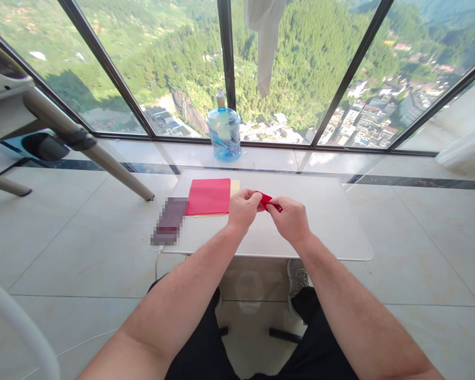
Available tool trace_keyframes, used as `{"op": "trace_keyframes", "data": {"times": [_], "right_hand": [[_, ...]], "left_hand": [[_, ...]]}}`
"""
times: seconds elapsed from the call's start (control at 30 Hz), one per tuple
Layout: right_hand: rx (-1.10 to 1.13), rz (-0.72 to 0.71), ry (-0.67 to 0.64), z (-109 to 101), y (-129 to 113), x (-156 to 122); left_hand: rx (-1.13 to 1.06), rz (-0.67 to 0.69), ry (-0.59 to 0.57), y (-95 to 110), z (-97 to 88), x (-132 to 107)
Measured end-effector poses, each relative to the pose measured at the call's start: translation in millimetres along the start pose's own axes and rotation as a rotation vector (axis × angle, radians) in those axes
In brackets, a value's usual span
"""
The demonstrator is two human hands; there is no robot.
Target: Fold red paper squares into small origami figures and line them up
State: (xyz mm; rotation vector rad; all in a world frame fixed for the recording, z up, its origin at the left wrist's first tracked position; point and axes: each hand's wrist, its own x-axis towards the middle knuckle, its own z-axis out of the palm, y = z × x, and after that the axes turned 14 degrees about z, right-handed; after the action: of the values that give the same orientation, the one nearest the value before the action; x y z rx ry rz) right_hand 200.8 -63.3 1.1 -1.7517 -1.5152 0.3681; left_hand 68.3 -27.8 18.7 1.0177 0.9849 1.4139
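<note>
Between my two hands is a small folded piece of red paper [265, 200], held up over the white low table. My left hand [244, 208] pinches its left end, thumb on top. My right hand [290, 215] grips the right end between thumb and fingers. Parts of the paper are covered by my fingers, so its full shape is hidden. Left of my hands lies a stack of red paper sheets [209, 196], with a pale yellow sheet [235, 187] showing from under its right side.
A pixelated phone-like object [169, 221] with a white cable lies at the left of the white table [324, 232]. Beyond the table, a blue water jug [224, 136] stands by the windows. A metal-legged frame [114, 169] is at the left, and my legs are below.
</note>
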Motion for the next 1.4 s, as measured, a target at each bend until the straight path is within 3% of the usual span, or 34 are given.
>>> {"op": "trace_keyframes", "data": {"times": [0.57,0.87,1.07,1.17,1.27,1.4], "right_hand": [[0.087,-0.076,-0.02,-2,4,-2],[-0.06,-0.292,0.079,-4,3,-3],[-0.11,-0.314,0.106,-5,4,-6],[-0.135,-0.245,0.147,-9,18,0],[-0.206,-0.062,0.258,-23,51,21],[-0.455,0.309,0.362,-63,110,56]], "left_hand": [[-0.051,-0.073,0.053,-2,-7.2,10],[-0.106,-0.132,-0.017,-3,-8.3,8],[-0.144,-0.173,-0.006,-2,-3.2,7],[-0.13,-0.225,-0.026,-1,-2.2,8],[-0.003,-0.286,-0.032,-2,-0.8,6],[0.249,-0.314,-0.339,-5,2.1,0]]}}
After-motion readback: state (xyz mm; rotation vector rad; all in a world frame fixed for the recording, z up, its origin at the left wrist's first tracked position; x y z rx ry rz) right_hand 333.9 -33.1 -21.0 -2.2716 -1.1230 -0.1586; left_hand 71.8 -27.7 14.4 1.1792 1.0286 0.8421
